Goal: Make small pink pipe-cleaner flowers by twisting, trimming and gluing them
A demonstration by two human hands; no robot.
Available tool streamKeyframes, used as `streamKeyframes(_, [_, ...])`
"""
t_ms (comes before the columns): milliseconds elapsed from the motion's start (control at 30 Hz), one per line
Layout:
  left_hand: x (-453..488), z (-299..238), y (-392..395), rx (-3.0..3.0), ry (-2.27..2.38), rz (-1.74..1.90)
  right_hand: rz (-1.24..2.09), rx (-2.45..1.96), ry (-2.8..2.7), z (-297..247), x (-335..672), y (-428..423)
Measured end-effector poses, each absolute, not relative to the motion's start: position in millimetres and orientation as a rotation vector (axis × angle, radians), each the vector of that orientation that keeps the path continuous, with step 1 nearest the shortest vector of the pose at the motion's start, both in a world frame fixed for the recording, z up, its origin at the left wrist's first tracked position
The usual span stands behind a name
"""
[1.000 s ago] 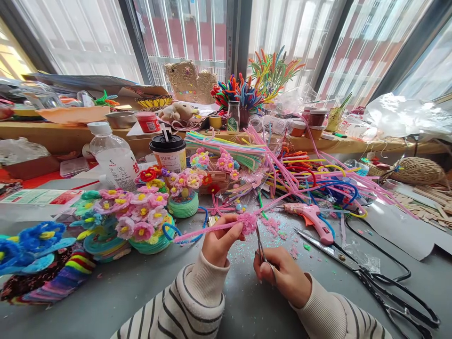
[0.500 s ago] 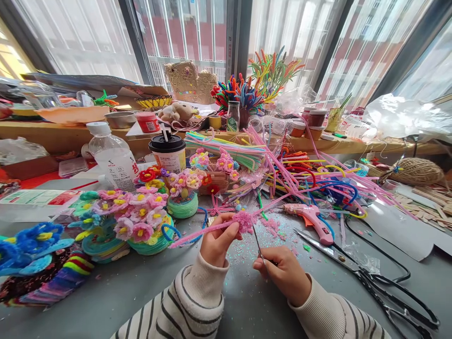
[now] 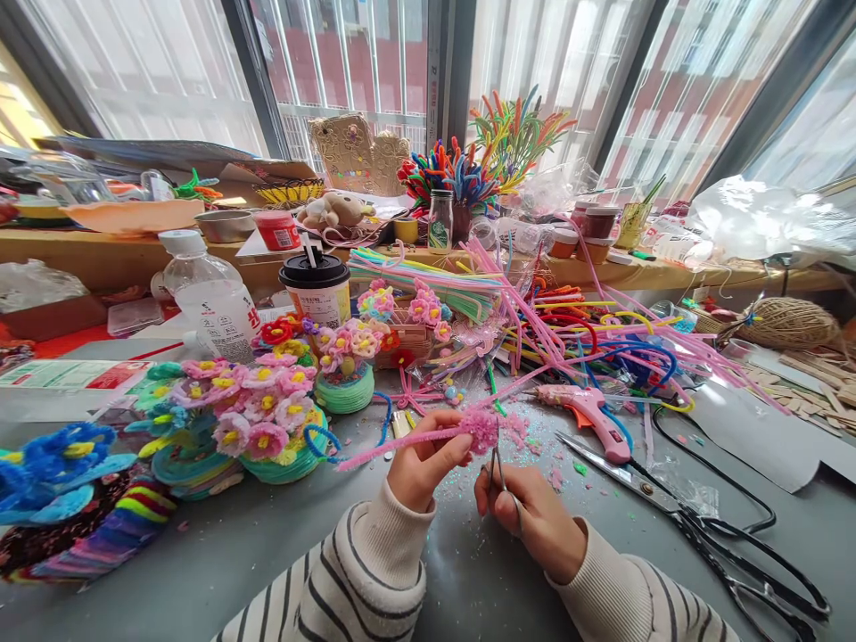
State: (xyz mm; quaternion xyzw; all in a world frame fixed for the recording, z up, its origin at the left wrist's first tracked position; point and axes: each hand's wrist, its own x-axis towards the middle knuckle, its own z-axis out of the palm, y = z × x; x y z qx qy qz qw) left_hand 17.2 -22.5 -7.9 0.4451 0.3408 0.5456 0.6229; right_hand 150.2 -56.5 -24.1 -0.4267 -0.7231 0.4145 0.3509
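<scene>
My left hand pinches a pink pipe cleaner whose right end is wound into a fluffy pink tuft. My right hand is closed around small metal scissors, their tips pointing up at the underside of the tuft. Both hands hover low over the grey table, which is sprinkled with pink and green fluff clippings. Both sleeves are cream with dark stripes.
Finished pipe-cleaner flower baskets stand left of my hands, blue ones farther left. A pink glue gun and large black scissors lie right. Loose pipe cleaners, a lidded cup, a plastic bottle and twine sit behind.
The tuft has shifted a little right and lower. My right hand has risen toward it, bringing the small scissors closer under the tuft.
</scene>
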Motion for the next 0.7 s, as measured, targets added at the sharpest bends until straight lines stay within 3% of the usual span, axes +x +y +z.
streamKeyframes(700, [16.5,-6.1,-22.7,0.993,0.793,1.259,0.923,-1.174,-1.900,-24.9,151.1,-57.1])
